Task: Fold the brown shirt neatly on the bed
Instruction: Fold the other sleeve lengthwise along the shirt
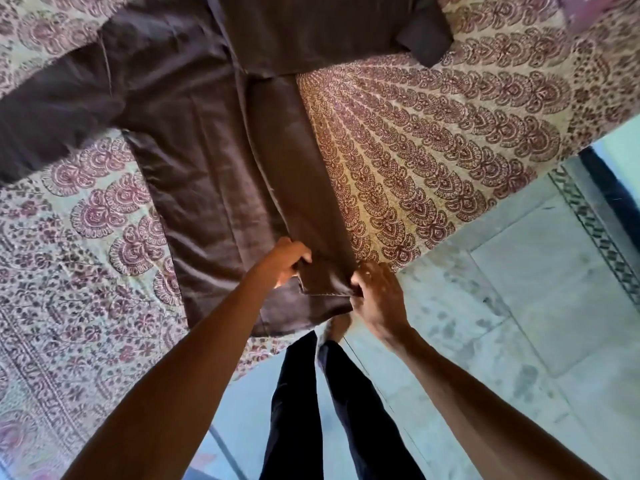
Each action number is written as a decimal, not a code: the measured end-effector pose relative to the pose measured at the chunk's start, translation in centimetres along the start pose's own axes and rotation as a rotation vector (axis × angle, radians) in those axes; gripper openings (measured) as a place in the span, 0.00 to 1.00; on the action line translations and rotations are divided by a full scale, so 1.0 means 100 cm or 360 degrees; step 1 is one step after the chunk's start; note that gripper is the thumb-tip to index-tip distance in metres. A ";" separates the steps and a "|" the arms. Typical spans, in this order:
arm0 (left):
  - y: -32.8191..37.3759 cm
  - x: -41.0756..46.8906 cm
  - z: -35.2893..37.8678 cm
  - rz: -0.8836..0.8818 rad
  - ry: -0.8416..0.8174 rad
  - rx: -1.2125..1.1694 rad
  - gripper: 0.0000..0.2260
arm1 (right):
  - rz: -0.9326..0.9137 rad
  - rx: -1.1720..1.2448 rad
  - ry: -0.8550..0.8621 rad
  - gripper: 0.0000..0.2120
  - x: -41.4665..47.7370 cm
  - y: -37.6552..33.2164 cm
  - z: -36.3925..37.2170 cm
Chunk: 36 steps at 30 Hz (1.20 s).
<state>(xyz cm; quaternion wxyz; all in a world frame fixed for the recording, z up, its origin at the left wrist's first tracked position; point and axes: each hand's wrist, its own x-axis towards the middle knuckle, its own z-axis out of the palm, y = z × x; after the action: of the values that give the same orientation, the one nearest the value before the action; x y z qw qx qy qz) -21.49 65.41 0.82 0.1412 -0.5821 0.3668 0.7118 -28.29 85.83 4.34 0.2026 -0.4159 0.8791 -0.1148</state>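
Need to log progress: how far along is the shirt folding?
Done: the brown shirt lies spread on the bed, one side folded inward. In hand: left hand and right hand grip that fold's hem. Left: the outspread sleeve side, then folding it shorter.

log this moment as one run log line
stage: side fold | brown shirt: flat on bed, one side folded in | left hand: pinches hem | right hand: pinches hem
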 end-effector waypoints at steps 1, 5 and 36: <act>-0.004 -0.001 0.003 -0.0036 -0.0029 -0.0060 0.22 | -0.0034 -0.0063 0.0030 0.12 -0.006 -0.001 0.002; -0.015 -0.006 0.021 -0.0104 -0.0136 -0.0166 0.15 | 0.0040 -0.0135 0.0103 0.14 -0.018 0.004 0.018; -0.031 -0.029 0.005 -0.0025 -0.0119 0.1042 0.16 | 0.0371 -0.0076 -0.0029 0.11 -0.003 0.016 -0.004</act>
<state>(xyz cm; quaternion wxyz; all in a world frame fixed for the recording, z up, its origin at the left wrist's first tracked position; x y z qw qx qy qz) -19.09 68.53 2.48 0.3395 -0.4821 0.5662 0.5760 -29.39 87.11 4.18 0.2125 -0.3166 0.9221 -0.0656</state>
